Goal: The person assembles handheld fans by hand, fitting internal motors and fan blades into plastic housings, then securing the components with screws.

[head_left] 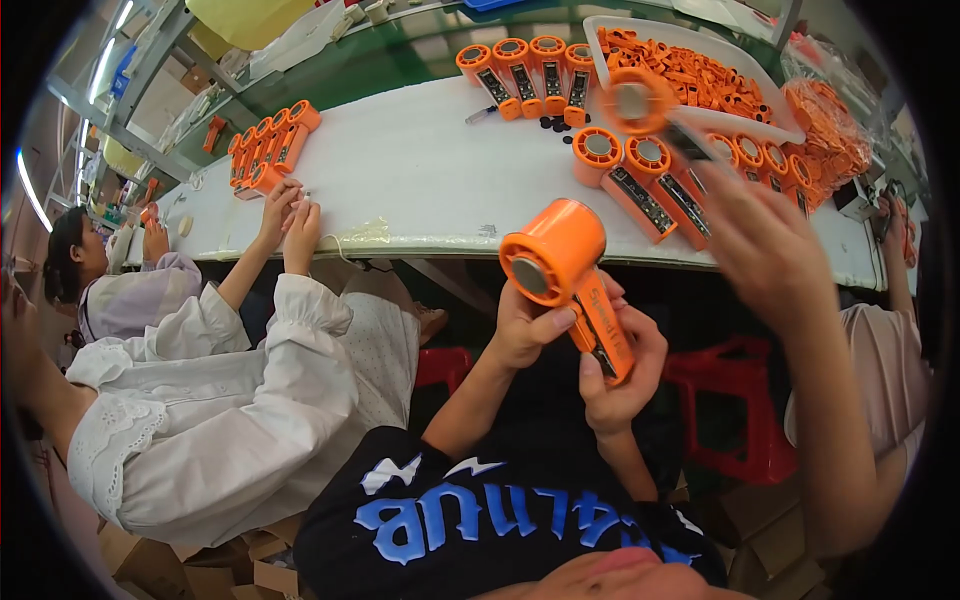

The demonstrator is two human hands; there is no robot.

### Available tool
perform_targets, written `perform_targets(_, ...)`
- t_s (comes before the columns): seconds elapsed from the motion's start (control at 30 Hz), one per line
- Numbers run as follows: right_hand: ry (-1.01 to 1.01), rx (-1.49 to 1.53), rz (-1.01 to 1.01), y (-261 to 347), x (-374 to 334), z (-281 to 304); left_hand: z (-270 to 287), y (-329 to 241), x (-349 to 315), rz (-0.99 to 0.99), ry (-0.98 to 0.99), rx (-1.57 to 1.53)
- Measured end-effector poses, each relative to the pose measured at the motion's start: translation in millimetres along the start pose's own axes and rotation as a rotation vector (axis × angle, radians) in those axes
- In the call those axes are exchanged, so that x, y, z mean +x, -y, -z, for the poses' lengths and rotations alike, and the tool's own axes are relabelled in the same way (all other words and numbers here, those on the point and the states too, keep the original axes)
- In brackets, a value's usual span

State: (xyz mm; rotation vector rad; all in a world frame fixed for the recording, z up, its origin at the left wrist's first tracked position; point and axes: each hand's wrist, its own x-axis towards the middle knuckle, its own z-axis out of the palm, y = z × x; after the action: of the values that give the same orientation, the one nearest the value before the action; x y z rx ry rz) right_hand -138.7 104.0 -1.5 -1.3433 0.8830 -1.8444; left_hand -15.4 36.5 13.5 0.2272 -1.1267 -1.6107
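Note:
An orange handheld fan is held up in front of me, just off the near edge of the table. Its wide round head has a silver disc in the middle and points up and to the left. The long handle is open along one side, with dark inner parts showing. My left hand is closed around the fan where the head meets the handle, thumb across it. Lower down, my right hand grips the handle, with its thumb by the open side.
Several orange fans lie beyond my hands, more behind. A white tray holds small orange parts. At right, a co-worker's blurred hand lifts another fan. A co-worker in white sits at left, near a row of fans. Red stools stand below.

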Motion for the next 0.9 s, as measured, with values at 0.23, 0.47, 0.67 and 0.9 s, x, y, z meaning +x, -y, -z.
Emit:
perform_targets(0.23,0.135,0.143,-0.489,-2.2,13.8,11.1,-3.1,5.6,-5.2,0.006,-0.298,0.229)
perform_targets(0.47,0.070,0.500,-0.618,-13.4,6.4,0.5,-9.5,-1.7,-12.2,0.000,-0.368,0.410)
perform_targets(0.67,0.134,0.585,-0.668,-20.4,6.1,4.8,-12.1,-18.3,-14.7,0.200,-0.430,0.328)
perform_targets(0.9,0.142,0.604,-0.726,-17.5,11.6,7.3,-1.4,-12.2,-19.2,0.122,-0.388,0.388)
